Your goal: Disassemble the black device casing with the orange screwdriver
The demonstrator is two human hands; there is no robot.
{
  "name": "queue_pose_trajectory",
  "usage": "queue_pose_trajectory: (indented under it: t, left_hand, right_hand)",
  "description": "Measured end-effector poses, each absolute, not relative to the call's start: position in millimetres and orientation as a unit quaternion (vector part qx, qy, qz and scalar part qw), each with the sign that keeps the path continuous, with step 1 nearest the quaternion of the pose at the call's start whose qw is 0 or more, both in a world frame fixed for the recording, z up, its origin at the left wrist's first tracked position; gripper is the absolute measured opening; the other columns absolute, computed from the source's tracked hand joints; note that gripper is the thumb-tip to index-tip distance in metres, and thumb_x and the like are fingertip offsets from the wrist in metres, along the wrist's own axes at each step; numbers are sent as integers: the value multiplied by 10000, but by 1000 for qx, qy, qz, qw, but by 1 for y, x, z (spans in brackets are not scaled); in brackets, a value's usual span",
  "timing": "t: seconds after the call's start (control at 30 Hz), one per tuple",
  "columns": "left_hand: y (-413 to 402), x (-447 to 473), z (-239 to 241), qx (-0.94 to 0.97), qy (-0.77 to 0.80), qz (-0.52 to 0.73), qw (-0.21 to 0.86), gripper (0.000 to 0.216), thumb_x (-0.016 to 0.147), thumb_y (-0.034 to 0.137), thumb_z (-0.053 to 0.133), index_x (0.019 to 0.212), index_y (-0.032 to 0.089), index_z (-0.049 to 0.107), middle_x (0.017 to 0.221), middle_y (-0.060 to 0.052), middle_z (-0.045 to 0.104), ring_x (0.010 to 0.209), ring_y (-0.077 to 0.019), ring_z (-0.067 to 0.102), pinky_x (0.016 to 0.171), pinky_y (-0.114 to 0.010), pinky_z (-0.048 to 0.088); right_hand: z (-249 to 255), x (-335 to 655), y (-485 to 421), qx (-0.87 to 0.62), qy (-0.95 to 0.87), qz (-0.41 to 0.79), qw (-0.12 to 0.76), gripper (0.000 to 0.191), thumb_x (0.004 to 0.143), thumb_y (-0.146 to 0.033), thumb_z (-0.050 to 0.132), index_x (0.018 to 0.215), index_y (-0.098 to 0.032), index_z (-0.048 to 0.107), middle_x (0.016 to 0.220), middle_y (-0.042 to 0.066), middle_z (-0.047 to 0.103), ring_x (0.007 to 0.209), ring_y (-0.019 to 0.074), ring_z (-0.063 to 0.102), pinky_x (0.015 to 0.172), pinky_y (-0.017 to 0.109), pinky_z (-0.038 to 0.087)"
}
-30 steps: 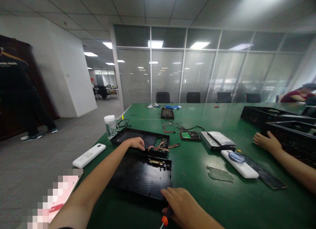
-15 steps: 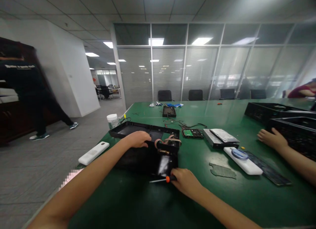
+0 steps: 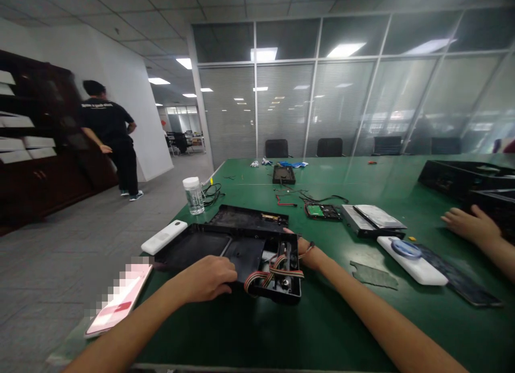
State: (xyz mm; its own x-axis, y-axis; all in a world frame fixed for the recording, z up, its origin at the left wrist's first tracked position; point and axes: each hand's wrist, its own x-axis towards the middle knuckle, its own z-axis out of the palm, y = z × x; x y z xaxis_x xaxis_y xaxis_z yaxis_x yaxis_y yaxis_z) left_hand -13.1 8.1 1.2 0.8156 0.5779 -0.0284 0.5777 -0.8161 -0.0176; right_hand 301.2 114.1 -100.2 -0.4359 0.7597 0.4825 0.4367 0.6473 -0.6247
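Note:
My left hand (image 3: 211,279) has its fingers curled over the near edge of a black casing (image 3: 241,255), gripping it. Striped ribbon cables (image 3: 273,276) spill from the open right end of this casing, among metal parts. Behind it lies a second black panel (image 3: 241,218), touching or joined to it; I cannot tell which. My right hand (image 3: 303,250) is closed at the casing's right end, its fingers mostly hidden behind the wall. A small dark end, apparently the screwdriver handle (image 3: 309,247), shows at that hand; the blade is hidden.
A white device (image 3: 164,238), a pink phone (image 3: 120,303) and a lidded jar (image 3: 193,196) line the left edge. To the right are a circuit board (image 3: 322,211), a metal drive (image 3: 374,220), a torn sheet (image 3: 374,275) and another person's hand (image 3: 472,225) by black cases.
The casing has been tipped so its open inside and cables face me. My left hand moved down to its near edge; my right hand moved up along its right end. A walking person shifted right.

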Motion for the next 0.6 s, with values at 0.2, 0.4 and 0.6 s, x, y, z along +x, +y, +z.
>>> queue_pose_trajectory:
  t: [0.2, 0.4, 0.6]
  left_hand:
    - [17, -20, -28, -947, -316, 51, -7, 74, 771, 257, 619, 803, 198, 586, 822, -13, 614, 797, -152, 558, 673, -235, 376]
    - [42, -26, -32, -907, -396, 109, -89, 187, 636, 328, 723, 750, 204, 642, 762, 1, 635, 734, -162, 579, 607, -218, 384]
    - [103, -11, -23, -905, -388, 29, -174, 373, 761, 468, 574, 1021, 203, 602, 890, -18, 638, 756, -144, 584, 619, -198, 407]
  right_hand:
    - [-105, 377, 143, -481, -857, -15, 185, 366, 671, -18, 468, 989, -124, 615, 1137, 141, 563, 1090, 226, 477, 933, 359, 353]
    - [-102, 405, 151, -573, -801, 16, 173, 185, 760, -174, 490, 874, -183, 635, 859, 80, 646, 776, 184, 579, 659, 261, 391]
    - [-103, 365, 141, -584, -776, 50, 235, 322, 829, -434, 416, 712, -188, 588, 615, 31, 593, 556, 148, 523, 523, 240, 323]
